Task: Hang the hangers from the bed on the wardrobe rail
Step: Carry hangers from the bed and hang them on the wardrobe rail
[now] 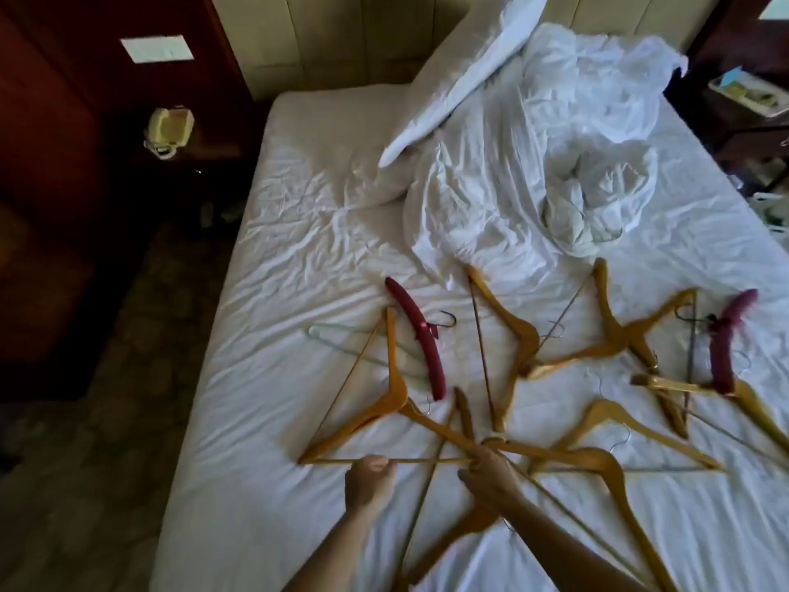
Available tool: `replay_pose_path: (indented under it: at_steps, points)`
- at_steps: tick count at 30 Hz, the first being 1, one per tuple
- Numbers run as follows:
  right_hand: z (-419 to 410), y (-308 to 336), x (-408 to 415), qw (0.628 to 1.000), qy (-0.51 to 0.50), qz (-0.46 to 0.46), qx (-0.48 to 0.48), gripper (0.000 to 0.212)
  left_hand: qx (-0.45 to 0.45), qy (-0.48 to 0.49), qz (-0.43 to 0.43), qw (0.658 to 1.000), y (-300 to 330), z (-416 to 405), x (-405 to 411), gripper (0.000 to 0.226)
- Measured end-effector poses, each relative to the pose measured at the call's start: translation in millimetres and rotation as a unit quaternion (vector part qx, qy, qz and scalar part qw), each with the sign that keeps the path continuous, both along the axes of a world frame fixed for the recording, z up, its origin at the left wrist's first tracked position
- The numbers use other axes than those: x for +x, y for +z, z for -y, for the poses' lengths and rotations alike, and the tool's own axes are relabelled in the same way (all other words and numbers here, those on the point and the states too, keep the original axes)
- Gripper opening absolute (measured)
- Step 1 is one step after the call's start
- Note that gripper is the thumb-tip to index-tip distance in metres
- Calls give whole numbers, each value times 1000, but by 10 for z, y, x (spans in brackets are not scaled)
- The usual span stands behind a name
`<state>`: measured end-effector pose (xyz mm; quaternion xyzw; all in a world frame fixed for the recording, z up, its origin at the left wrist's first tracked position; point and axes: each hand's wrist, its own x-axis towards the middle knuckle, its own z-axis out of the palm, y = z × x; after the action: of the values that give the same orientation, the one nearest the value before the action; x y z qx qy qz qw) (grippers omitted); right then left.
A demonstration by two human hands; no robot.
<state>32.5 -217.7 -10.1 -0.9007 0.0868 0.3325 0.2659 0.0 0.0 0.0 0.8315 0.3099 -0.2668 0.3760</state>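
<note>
Tangling is the likely trouble: the left grip (370, 474) pinches the thin bar of a wooden hanger (395, 401) and the right grip (486, 467) closes on crossed hangers, so hooks may snag if lifted together. Beyond both grips lie smooth, angular wooden hangers and padded maroon ones (420, 335) (soft, curved) on the wrinkled bed (264, 378).

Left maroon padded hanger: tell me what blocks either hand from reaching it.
Nothing lies on the left maroon padded hanger. Both the left hand and right hand are closed on wooden hangers that lie between them and it, so a hand must be freed first.
</note>
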Motion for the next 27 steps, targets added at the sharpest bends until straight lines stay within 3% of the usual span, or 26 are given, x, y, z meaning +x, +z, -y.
replay_pose_path:
  at_steps: [3,6,11,15,21,24,27]
  points:
    - [-130,-136,288,1000,-20,-10,9,33,-13,36,25,999,-350,41,433,21]
    - [-300,-397,606,997,-63,-22,24,21,-3,29,28,999,-706,58,846,46]
    - [-489,-1076,1187,993,-109,50,10,44,170,-107,85,976,-1344,-51,1175,59]
    - [-588,-1441,1659,988,-127,92,2,57,219,-178,115,952,-1739,-102,1093,70]
    - [-763,-1805,2105,988,-131,83,8,40,174,-191,179,949,-1973,-218,1006,51]
    - [-748,-1638,2096,981,-174,89,14,36,147,-182,202,951,-1992,-414,917,45]
    - [-683,-1272,1900,974,-202,91,43,36,67,-120,203,969,-1571,-540,792,62]
